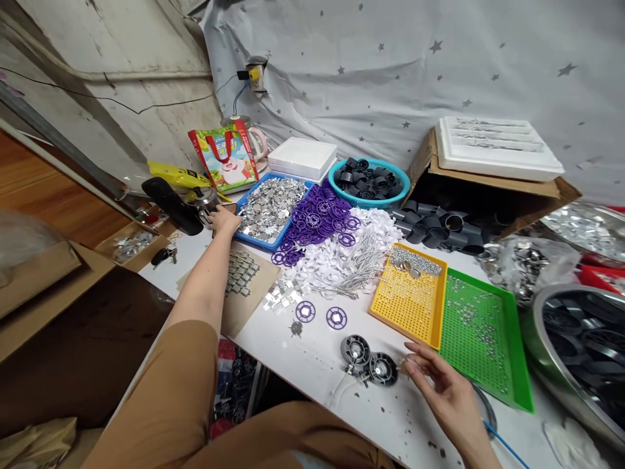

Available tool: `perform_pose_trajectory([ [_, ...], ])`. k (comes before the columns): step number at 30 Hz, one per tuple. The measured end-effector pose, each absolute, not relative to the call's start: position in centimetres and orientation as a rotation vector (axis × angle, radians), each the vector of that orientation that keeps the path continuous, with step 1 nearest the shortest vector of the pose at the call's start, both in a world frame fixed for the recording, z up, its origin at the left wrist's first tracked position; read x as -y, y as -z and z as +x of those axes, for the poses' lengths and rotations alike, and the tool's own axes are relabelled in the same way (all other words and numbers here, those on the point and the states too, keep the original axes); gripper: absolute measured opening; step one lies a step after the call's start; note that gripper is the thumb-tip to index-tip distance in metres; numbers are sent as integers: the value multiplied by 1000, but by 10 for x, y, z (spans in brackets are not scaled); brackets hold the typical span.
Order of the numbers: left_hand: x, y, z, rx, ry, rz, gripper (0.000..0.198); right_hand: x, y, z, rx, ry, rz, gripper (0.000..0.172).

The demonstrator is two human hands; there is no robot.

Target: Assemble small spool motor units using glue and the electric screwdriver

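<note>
My left hand [225, 220] reaches out to a metal bench device with a thick black handle [172, 206]. Its fingers are bent against the metal part, and what they grip is too hidden to name. Close to the table's front edge, my right hand [442, 387] is held with thumb and index finger slightly apart. Just left of those fingertips lie two round black parts with spoked rims, one [383, 369] nearer and one [355, 350] farther, with pale wires attached. Two purple spoked rings [336, 318] with white square centres lie beyond them.
A blue tray [267, 243] holds silvery discs beside heaps of purple rings [319, 215] and white pieces [332, 257]. Yellow [404, 309] and green [493, 365] perforated trays hold small metal parts. A steel basin [537, 326] stands right; a teal basket [405, 189] stands behind.
</note>
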State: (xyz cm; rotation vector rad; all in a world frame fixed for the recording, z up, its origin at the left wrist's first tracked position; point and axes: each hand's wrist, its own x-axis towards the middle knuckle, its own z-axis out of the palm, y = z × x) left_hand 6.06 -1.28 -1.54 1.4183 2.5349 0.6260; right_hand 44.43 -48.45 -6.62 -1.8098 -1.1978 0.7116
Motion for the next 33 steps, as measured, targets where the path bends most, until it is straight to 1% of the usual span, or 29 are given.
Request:
perform_pose_trajectory([
  [3, 12, 13, 63, -2541, -686, 1399, 59, 480, 69, 444, 1206, -711, -1806, 41],
  [5, 17, 9, 65, -2522, -733, 1415, 58, 475, 68, 441, 1212, -696, -1797, 39],
  [9, 34, -7, 75, -2447, -783, 1514, 72, 471, 55, 431, 1167, -682, -1779, 35],
  [12, 57, -19, 93, -2331, -787, 1714, 82, 474, 47, 426, 1055, -725, -1716, 32],
  [13, 71, -21, 101, -2272, -964, 1858, 90, 475, 46, 425, 1017, -750, -1691, 30],
  [14, 90, -22, 111, -2092, -1125, 2066, 91, 476, 46, 425, 977, -786, -1667, 29],
  [15, 114, -22, 120, -1806, -1202, 2282, 81, 478, 47, 424, 941, -829, -1642, 28],
  [16, 144, -21, 130, -1608, -1337, 2333, 69, 479, 48, 423, 908, -863, -1623, 27],
  [18, 214, -15, 152, -1183, -1225, 2392, 46, 481, 51, 421, 856, -904, -1603, 28],
  [20, 285, -4, 176, -794, -993, 2424, 37, 482, 54, 419, 823, -910, -1600, 29],
  [21, 315, 4, 188, -635, -861, 2427, 41, 482, 54, 417, 814, -917, -1593, 30],
  [23, 358, 21, 212, -538, -580, 2405, 59, 481, 53, 415, 813, -945, -1571, 33],
  [24, 371, 29, 222, -520, -461, 2393, 69, 480, 52, 414, 824, -960, -1562, 34],
  [26, 383, 44, 235, -540, -324, 2375, 76, 479, 50, 413, 861, -978, -1563, 36],
  [27, 384, 50, 238, -561, -294, 2370, 75, 479, 48, 414, 885, -980, -1575, 36],
  [30, 376, 62, 234, -613, -291, 2370, 64, 480, 46, 417, 957, -993, -1619, 32],
  [33, 365, 63, 221, -638, -302, 2401, 54, 484, 45, 420, 986, -1036, -1612, 30],
])
